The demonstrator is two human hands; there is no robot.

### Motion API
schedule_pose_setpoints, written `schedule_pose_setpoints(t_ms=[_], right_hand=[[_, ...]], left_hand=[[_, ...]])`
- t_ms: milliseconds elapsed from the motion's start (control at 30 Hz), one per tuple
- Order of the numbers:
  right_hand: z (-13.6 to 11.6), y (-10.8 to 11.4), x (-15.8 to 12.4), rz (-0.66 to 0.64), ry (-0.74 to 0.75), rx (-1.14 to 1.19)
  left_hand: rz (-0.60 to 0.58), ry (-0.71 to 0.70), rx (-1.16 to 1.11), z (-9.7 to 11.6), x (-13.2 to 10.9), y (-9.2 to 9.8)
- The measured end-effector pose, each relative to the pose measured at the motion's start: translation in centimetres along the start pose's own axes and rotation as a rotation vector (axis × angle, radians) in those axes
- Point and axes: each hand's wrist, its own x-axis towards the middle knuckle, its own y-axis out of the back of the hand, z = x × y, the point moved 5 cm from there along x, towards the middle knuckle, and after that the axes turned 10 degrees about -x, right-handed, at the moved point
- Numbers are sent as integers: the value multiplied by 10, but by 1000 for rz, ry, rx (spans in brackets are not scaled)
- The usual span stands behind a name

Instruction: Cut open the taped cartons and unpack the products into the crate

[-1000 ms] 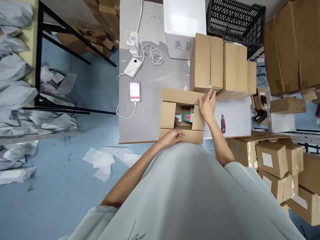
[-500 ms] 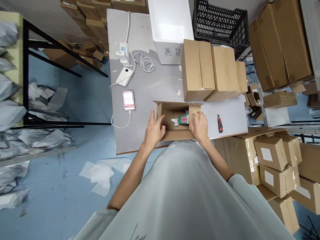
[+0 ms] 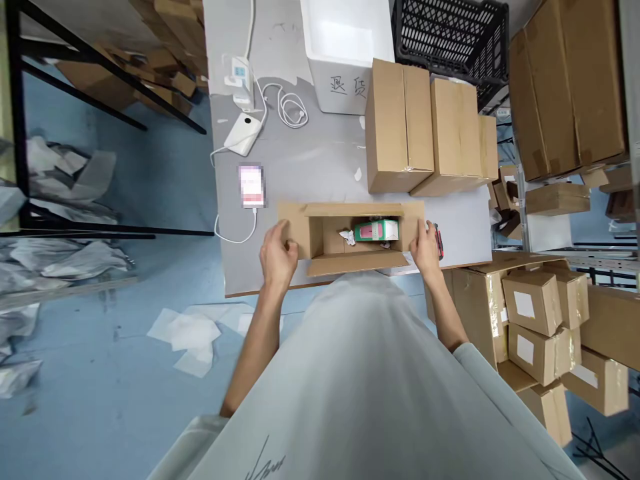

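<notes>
An open cardboard box point(image 3: 357, 263) lies near the front edge of the table, its flaps folded outward. Inside it are a small green and pink carton point(image 3: 376, 231) and a crumpled bit of white paper point(image 3: 347, 237). My left hand point(image 3: 278, 259) pinches the outer end of the left flap, thumb on top. At the other end, my right hand point(image 3: 427, 251) has its fingers closed on the edge of the right flap. Just beyond that hand is a red and black box cutter point(image 3: 439, 241), partly hidden by it.
Behind the box stand several closed cartons point(image 3: 400, 127), a white bin point(image 3: 345, 97) and a black crate point(image 3: 453, 43). To the left lie a phone point(image 3: 251, 186) on a cable, a white power bank point(image 3: 243, 134) and a power strip point(image 3: 241, 81). More cartons point(image 3: 533, 313) are stacked at right.
Both hands have moved apart, spreading the end flaps outward to left and right. The green and pink carton shows more fully. The whole view has shifted slightly.
</notes>
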Motion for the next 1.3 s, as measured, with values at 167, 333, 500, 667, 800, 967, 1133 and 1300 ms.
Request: schedule_pose_setpoints(t_ms=[167,333,500,667,800,967,1133,1300], right_hand=[[-29,-9,1,-94,307,-176],[-71,-25,21,-229,476,-273],[-94,-35,43,-291,412,-299],[-91,-28,28,-302,422,-310],[-60,-4,1,-224,407,-106],[-10,23,-29,-134,330,422],[-1,15,-48,-258,145,924],[-34,18,-62,-400,129,1269]], left_hand=[[11,-99,230,39,-9,-16],[-283,-172,356,81,4,-56],[-289,-193,225,88,28,-64],[-314,-116,-118,70,34,-64],[-298,82,-367,57,29,-64],[-304,51,-735,91,3,-46],[-260,-152,-796,139,-18,-9],[-271,-217,-884,153,-1,5]])
